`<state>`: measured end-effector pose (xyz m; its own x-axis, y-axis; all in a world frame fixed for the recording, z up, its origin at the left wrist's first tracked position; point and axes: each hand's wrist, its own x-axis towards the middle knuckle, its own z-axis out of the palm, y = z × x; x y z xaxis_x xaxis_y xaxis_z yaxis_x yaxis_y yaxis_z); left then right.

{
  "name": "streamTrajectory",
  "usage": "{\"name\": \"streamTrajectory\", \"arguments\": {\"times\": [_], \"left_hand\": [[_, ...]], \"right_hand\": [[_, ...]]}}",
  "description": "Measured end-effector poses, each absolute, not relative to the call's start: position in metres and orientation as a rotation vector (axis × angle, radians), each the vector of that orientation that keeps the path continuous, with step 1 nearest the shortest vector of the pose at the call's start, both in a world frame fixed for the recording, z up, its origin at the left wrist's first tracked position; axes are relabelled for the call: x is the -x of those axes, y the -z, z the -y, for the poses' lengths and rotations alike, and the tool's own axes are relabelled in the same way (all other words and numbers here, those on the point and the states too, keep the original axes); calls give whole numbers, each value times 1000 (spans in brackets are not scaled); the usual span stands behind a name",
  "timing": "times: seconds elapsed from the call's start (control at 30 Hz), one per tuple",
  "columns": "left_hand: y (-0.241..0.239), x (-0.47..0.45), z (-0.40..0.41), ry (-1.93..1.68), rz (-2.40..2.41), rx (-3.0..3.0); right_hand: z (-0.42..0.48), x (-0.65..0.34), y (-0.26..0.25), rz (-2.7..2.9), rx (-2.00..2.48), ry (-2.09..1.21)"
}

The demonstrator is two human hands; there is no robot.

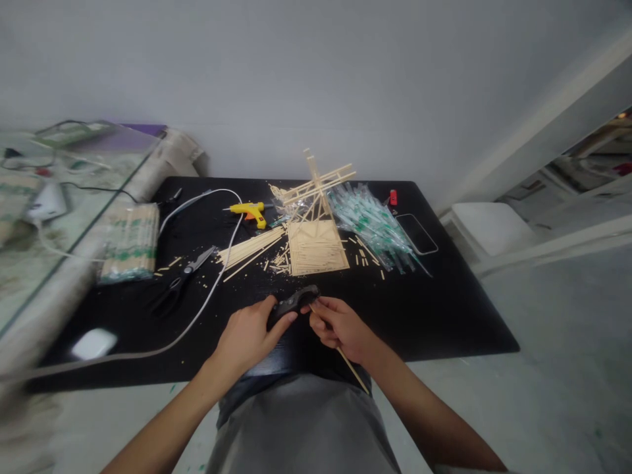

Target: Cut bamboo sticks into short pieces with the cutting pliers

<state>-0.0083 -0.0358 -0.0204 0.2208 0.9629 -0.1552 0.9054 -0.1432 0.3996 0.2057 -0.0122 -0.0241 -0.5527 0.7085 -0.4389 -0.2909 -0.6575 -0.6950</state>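
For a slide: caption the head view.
Left hand grips black cutter, right hand holds bamboo stick, before a stick model on black table.

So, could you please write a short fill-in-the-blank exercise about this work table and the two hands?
1. The left hand grips a black cutting tool, while the right hand holds a thin wooden ____.
2. The glue gun near the back of the table is ____ in colour.
3. The scissors lie to the ____ of the stick model.

Missing words: stick; yellow; left.
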Motion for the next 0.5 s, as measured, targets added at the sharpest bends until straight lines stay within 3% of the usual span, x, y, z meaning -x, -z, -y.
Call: {"name": "streamTrajectory", "arguments": {"times": [0.5], "left_hand": [[5, 11, 37, -577, -1424, -1625]], "right_hand": [[18, -209, 10, 902, 933, -2136]]}}
